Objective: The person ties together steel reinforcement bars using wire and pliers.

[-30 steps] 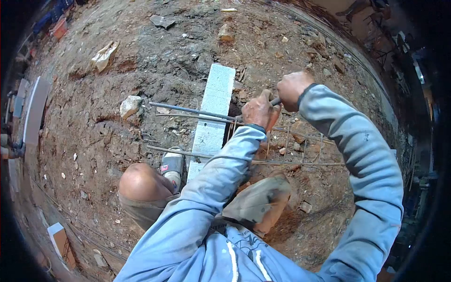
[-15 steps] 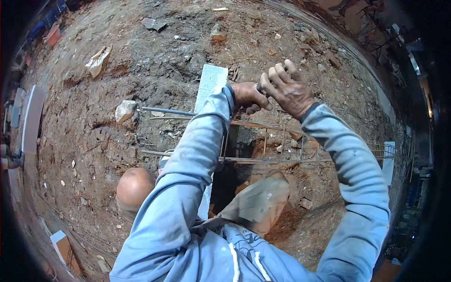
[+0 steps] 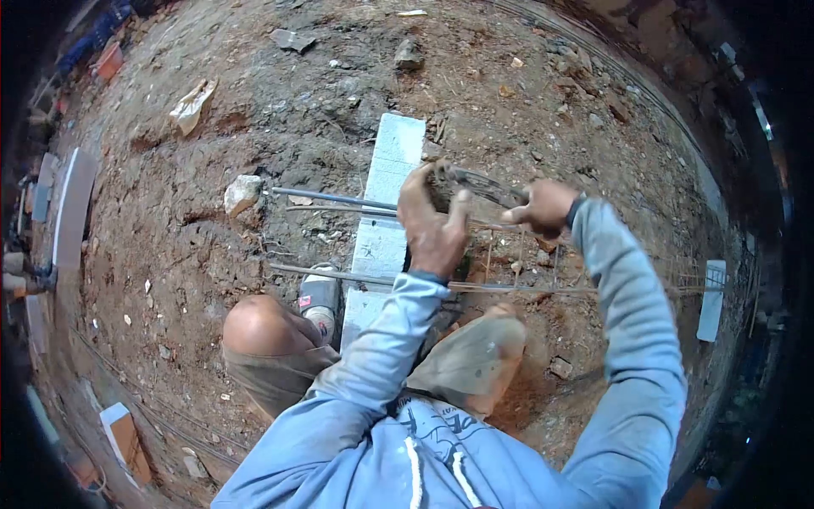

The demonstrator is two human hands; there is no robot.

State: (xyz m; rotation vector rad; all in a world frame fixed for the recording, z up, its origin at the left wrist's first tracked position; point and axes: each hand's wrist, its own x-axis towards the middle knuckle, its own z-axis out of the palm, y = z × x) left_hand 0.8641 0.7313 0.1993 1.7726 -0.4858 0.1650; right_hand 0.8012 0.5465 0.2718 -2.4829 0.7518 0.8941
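Observation:
My right hand (image 3: 547,208) grips the handle end of dark metal pincers (image 3: 483,183), which are smeared by motion. Their head points left, toward my left hand (image 3: 434,225), whose fingers curl round at the head with the thumb standing apart below. Beneath both hands lies a long cage of thin steel rebar (image 3: 339,274), with bars and cross ties running left to right. A blue-grey bar (image 3: 322,198) sticks out at its left end. Under the cage, a pale foam-like block (image 3: 394,157) stretches away from me.
My knees (image 3: 254,327) are bent on the near side, with a shoe (image 3: 320,305) beside the block. Bare soil holds a whitish stone (image 3: 243,195) and a torn wrapper (image 3: 193,106). A second pale block (image 3: 712,301) lies at the cage's right end. Boards (image 3: 75,208) stand far left.
My left hand has turned upright and moved slightly left and down. The right hand has lowered, closing on the pincers' handles, and the pincers now show between the hands.

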